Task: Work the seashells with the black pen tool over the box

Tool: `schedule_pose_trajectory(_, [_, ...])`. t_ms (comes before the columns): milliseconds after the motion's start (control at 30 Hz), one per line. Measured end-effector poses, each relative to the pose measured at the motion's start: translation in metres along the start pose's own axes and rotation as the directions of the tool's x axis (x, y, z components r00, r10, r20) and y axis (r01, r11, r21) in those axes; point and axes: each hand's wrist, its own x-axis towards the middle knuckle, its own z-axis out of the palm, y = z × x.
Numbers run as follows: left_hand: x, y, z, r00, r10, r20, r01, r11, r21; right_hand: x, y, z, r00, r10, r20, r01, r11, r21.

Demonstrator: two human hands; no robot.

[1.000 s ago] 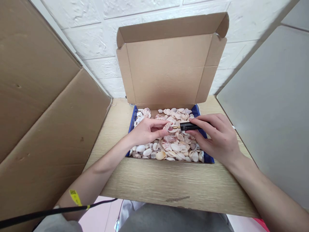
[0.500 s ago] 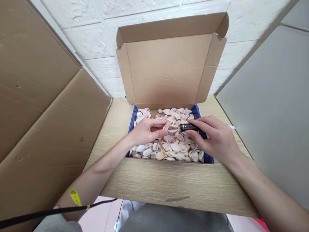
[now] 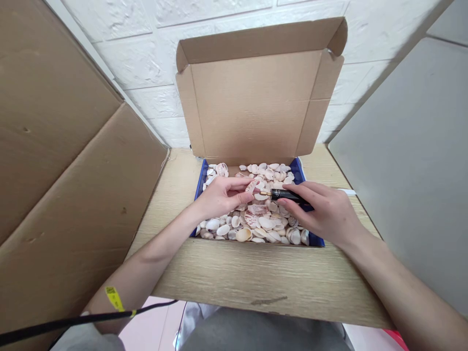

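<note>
Over the middle of the box, just above the heap: one small pink-streaked shell, pinched between thumb and forefinger of the left hand. Other fingers of that hand curled loosely, lying low toward the heap. Met from the right by a slim black tool, brass tip touching or all but touching the shell's edge; cannot tell which. Gripped pen-fashion by the right hand, fingers closed along the barrel, heel of the hand over the box's right wall.

Beneath both hands: loose shells, white, cream and pink, filling a shallow blue-sided box nearly wall to wall. Plain cardboard lid standing upright behind, before a white textured wall. All set on a pale wood-grain table.

Progress, as judged: one shell under the tool tip, work on it under way; no mark or hole made out at this size. No separate pile of finished shells seen; heap looking full, so bulk judged outstanding.

Surroundings: brown cardboard panel to the left, grey panel to the right, black cable with yellow tag near the left elbow.
</note>
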Motion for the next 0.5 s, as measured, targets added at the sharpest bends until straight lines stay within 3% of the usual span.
schedule_pose_trajectory(500, [0.0003, 0.0037, 0.0001, 0.998, -0.002, 0.066, 0.001, 1.000, 0.014, 0.0026, 0.0047, -0.0006, 0.990, -0.092, -0.106, 0.088, 0.995, -0.039])
